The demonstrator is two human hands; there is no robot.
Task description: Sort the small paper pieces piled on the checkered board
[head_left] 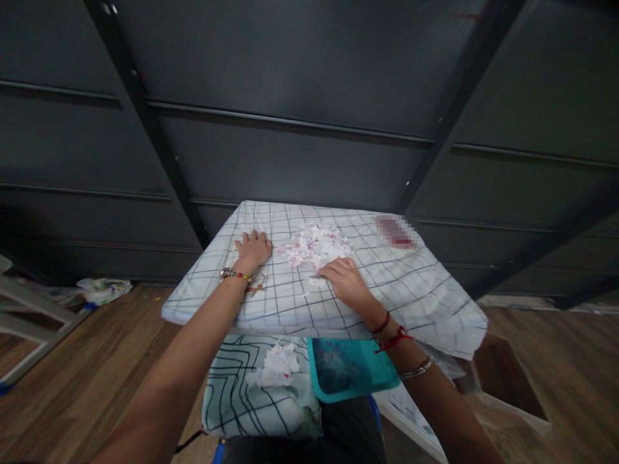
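Observation:
A heap of small white scraps with pink and red marks (316, 245) lies on the white checked cloth (285, 306) that covers the table. To the left of the heap, my left hand (254, 250) rests flat on the cloth, fingers spread and holding nothing. My right hand (344, 280) is at the heap's near edge with its fingers drawn together. A small greyish bit shows at the fingertips, too small to name. Just under those fingertips a few loose white scraps (315, 283) lie apart from the heap.
A blurred reddish item (396, 232) lies at the table's back right. Below the front edge are a teal tray (358, 393) and a checked cloth (232, 399) bearing more white scraps (279, 362). Dark metal panels (300, 161) stand behind; a brown box (507, 374) sits at right.

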